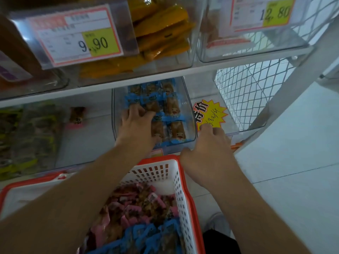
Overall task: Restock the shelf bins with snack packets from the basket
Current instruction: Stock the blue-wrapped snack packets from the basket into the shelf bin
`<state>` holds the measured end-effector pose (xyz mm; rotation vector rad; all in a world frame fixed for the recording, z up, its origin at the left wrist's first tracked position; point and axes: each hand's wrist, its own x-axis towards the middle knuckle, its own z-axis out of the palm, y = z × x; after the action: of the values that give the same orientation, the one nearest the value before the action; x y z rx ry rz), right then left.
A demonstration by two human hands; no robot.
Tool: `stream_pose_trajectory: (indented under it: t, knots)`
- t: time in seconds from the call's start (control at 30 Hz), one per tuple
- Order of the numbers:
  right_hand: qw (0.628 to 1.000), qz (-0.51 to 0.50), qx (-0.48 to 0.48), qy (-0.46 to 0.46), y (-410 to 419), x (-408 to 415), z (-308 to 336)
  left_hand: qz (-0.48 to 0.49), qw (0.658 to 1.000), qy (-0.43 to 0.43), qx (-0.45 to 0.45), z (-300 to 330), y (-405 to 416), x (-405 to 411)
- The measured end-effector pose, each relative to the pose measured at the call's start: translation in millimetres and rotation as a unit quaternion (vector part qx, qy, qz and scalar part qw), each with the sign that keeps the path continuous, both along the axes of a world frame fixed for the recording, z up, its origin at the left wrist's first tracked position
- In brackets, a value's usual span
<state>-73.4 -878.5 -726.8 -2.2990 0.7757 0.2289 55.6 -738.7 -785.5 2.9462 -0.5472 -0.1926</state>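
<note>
Presently the left hand [136,125] lies inside the clear bin [190,129] on the lower shelf, fingers spread flat on the blue-wrapped snack packets [170,107] lined up there. Right hand [207,153]: fingers loosely bent, resting on the bin's front right corner, holding nothing, just beside a yellow starburst price tag [211,112]. The hands are apart. White basket [180,182] with orange rim sits below, holding pink packets [139,204] and blue packets [146,233].
</note>
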Motion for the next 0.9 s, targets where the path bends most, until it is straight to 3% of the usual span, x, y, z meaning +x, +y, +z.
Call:
stream_pose_trajectory:
  t: [0.3, 0.47, 0.6, 0.73, 0.83, 0.9]
  knots:
    - [0.999, 0.023, -0.026, 0.014, 4, -1, 2, -0.039, 0.998, 0.015, 0.051, 8, 1, -3]
    - [0.999, 0.009, -0.039, 0.001, 7, -2, 2, -0.039, 0.993, 0.048, -0.099, 29, 25, -25]
    - [0.994, 0.018, -0.083, -0.075, 26, -3, 7, -0.03, 0.982, 0.007, -0.184, 57, 87, -66]
    - [0.987, 0.129, -0.049, -0.084, 72, -7, 5, 0.083, 0.984, -0.013, -0.158, 53, 183, -107]
    - [0.965, 0.261, 0.0, 0.003, 116, -15, -13, 0.185, 0.979, -0.018, -0.081, 37, 248, -135]
    - [0.941, 0.332, -0.004, 0.06, 146, -23, -29, 0.261, 0.964, 0.031, -0.045, 27, 280, -146]
